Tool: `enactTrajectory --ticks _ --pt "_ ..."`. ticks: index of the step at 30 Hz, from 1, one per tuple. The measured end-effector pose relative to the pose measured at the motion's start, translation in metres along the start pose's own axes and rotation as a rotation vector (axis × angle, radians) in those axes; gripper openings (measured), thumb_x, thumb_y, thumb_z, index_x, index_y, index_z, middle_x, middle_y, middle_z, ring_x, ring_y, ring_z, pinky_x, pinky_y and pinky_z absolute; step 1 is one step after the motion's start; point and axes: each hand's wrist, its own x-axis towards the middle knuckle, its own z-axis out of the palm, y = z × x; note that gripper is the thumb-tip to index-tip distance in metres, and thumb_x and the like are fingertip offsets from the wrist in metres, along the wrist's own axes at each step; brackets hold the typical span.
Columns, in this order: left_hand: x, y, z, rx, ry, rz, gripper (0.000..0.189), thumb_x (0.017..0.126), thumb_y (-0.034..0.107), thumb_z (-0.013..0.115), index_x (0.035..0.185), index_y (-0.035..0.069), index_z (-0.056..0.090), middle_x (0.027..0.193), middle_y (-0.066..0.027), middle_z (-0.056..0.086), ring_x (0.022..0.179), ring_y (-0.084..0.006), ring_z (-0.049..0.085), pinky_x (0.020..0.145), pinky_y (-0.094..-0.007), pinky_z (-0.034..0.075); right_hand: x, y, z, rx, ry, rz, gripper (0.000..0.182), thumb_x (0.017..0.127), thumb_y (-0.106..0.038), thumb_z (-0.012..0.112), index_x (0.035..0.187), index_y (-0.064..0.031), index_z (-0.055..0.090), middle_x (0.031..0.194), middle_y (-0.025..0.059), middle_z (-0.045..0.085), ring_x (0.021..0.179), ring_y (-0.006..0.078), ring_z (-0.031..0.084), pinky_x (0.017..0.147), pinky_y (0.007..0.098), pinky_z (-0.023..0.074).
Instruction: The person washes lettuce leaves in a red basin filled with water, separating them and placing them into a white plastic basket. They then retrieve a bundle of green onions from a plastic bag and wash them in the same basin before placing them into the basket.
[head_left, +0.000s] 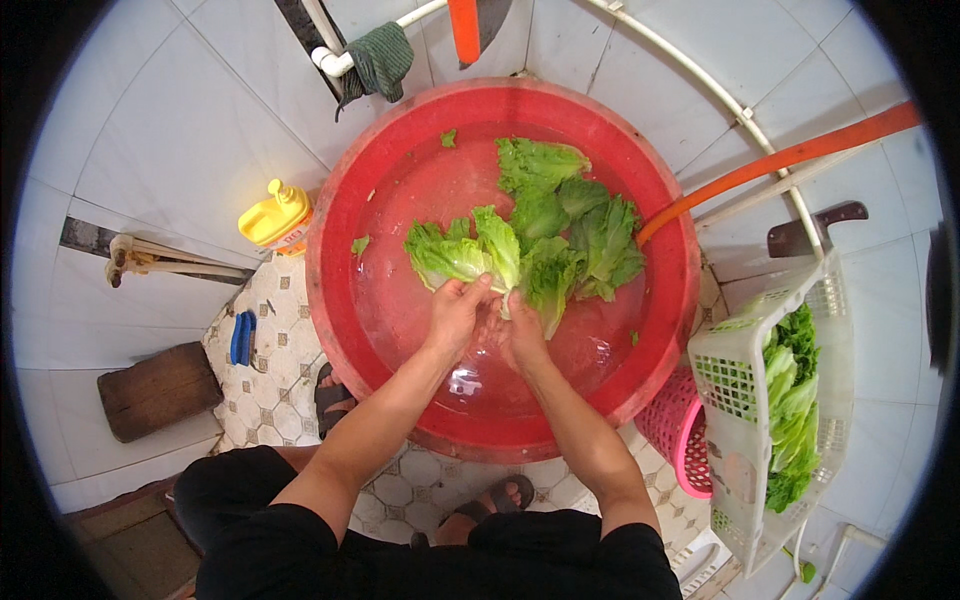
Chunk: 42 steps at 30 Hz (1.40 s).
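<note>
Both hands are over the near half of a large round red plastic tub (352, 172) that holds water. My left hand (454, 311) pinches the pale base of some green lettuce leaves (457, 251), thumb on top. My right hand (523, 330) grips the same stem end from the other side, its fingers partly hidden near the water. More lettuce leaves (544, 165) float just beyond and to the right, some darker green. Small torn leaf bits (448, 138) drift near the tub's far side.
An orange hose (780, 161) runs over the tub's right rim into the water. At right, a white plastic crate (724, 375) holds lettuce, beside a pink basket (694, 450). A yellow jug (274, 217), blue-handled brush (242, 337) and wooden board (160, 391) are at left.
</note>
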Motion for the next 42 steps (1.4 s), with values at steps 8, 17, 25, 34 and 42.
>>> enactTrajectory --ticks 8,17,25,34,42 --pt "0.012 -0.016 -0.021 -0.379 0.14 -0.157 0.037 0.091 0.025 0.06 0.117 0.001 0.05 0.099 -0.0126 0.058 0.089 -0.0221 0.061 0.065 -0.0364 0.052 -0.011 -0.02 0.005 0.456 -0.179 0.262 0.057 0.094 -0.064 0.033 0.068 -0.0159 0.051 0.048 -0.0033 0.035 0.046 0.0144 0.036 0.06 0.035 0.0388" --pt "0.004 -0.011 -0.009 -0.021 -0.104 -0.018 0.02 0.092 0.021 0.064 0.106 0.009 0.057 0.086 -0.0019 0.062 0.074 -0.0106 0.057 0.056 -0.0294 0.049 -0.011 -0.014 -0.002 0.475 -0.327 0.363 0.052 0.094 -0.059 0.037 0.082 -0.0122 0.056 0.053 0.001 0.04 0.051 0.0176 0.043 0.055 0.0367 0.0403" --pt "-0.013 0.003 0.007 0.116 -0.007 0.106 0.016 0.091 0.013 0.064 0.092 0.006 0.05 0.07 -0.0089 0.061 0.048 -0.0179 0.059 0.035 -0.0298 0.045 -0.011 -0.005 0.01 0.268 0.146 0.218 0.042 0.093 -0.054 0.049 0.09 -0.0125 0.056 0.055 -0.004 0.043 0.054 0.012 0.046 0.055 0.0269 0.0388" --pt "-0.007 -0.025 0.003 -0.38 0.071 0.02 0.011 0.095 0.016 0.057 0.094 0.007 0.051 0.087 -0.0112 0.064 0.074 -0.0197 0.065 0.066 -0.0318 0.055 -0.022 -0.025 0.022 0.628 0.147 0.27 0.045 0.093 -0.055 0.046 0.077 -0.0134 0.052 0.047 -0.0057 0.031 0.045 0.0098 0.03 0.048 0.026 0.0279" --pt "-0.024 -0.011 0.003 0.788 0.185 0.621 0.062 0.084 0.013 0.069 0.137 0.007 0.039 0.129 -0.0201 0.051 0.122 -0.0334 0.048 0.104 -0.0444 0.037 -0.014 -0.043 -0.01 -0.078 0.287 -0.044 0.033 0.091 -0.036 0.058 0.076 -0.0075 0.06 0.053 -0.0012 0.046 0.05 0.0118 0.042 0.049 0.0291 0.0367"
